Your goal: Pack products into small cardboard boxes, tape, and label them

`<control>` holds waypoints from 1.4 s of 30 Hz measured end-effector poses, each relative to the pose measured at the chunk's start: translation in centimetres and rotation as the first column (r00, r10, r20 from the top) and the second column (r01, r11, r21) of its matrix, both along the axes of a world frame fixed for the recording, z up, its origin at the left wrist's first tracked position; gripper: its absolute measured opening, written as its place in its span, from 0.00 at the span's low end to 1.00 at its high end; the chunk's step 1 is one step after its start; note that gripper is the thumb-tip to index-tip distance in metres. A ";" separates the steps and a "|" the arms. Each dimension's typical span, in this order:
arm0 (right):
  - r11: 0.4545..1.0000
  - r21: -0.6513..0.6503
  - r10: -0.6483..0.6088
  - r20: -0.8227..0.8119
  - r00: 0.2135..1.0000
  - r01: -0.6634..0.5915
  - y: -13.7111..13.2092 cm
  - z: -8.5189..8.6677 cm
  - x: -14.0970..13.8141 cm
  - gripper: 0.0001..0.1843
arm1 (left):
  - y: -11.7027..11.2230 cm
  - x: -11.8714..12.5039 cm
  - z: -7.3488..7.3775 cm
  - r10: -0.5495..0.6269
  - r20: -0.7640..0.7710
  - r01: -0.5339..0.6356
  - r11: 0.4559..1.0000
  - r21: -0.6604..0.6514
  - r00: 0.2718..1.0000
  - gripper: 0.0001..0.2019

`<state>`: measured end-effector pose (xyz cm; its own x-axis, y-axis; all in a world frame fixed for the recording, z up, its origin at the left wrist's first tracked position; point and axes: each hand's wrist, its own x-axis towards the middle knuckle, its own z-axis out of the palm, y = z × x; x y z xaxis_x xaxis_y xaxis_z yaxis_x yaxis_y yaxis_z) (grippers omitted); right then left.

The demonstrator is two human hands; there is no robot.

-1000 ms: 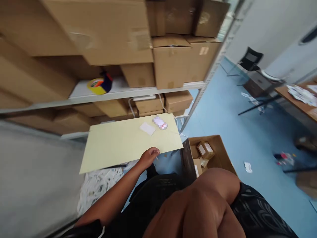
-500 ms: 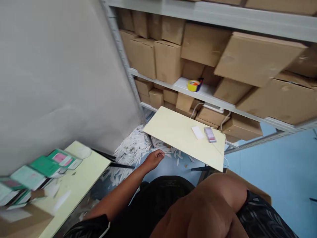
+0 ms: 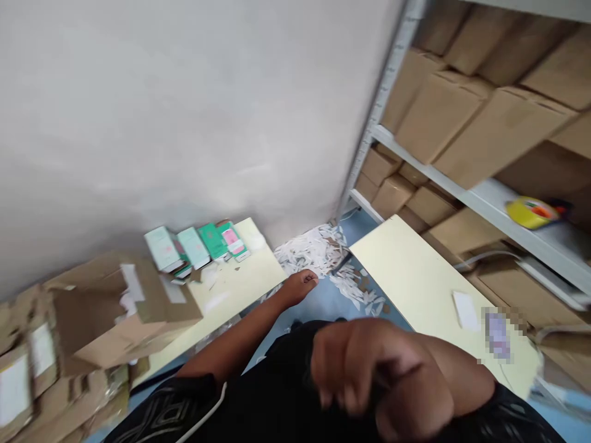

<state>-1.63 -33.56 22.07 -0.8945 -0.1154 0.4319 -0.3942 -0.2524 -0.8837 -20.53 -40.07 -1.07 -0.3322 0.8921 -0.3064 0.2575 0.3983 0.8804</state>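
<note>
Left hand (image 3: 300,287), frame centre, loosely curled, grasping nothing, over scattered white paper scraps (image 3: 323,258). Right hand (image 3: 369,375), lower frame, blurred; grip cannot be told.

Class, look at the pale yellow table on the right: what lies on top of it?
On the pale yellow table lie a white card and a blurred-out small item. The table's near corner is hidden behind the person's right hand.

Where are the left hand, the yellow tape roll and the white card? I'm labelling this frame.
left hand (image 3: 302,286): head view, on the knuckles.
yellow tape roll (image 3: 529,213): head view, on its rim.
white card (image 3: 465,311): head view, on its middle.
</note>
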 end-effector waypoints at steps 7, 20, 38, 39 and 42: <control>0.893 0.094 -0.392 0.641 0.660 0.440 7.6 -13.8 -6.9 0.19 | -3.1 -4.8 -2.2 0.318 -0.011 -0.318 0.947 -0.057 0.948 0.14; 0.801 0.552 -0.251 0.660 0.708 -0.232 13.6 -29.9 -20.7 0.09 | -10.1 -9.7 0.6 0.750 -0.467 -0.875 0.468 -0.128 0.469 0.14; 0.786 0.557 -0.333 0.747 0.576 -0.268 4.6 -32.3 -23.9 0.16 | -15.9 -32.6 -4.2 0.408 -0.773 -0.873 0.282 -0.398 0.485 0.45; 0.786 0.565 -0.355 0.746 0.564 -0.253 4.3 -32.1 -23.6 0.16 | -16.0 -33.0 -4.6 0.394 -0.781 -0.872 0.291 -0.394 0.485 0.44; 0.781 0.585 -0.405 0.743 0.533 -0.221 3.7 -31.5 -22.7 0.17 | -16.3 -33.5 -5.3 0.384 -0.791 -0.872 0.320 -0.370 0.477 0.42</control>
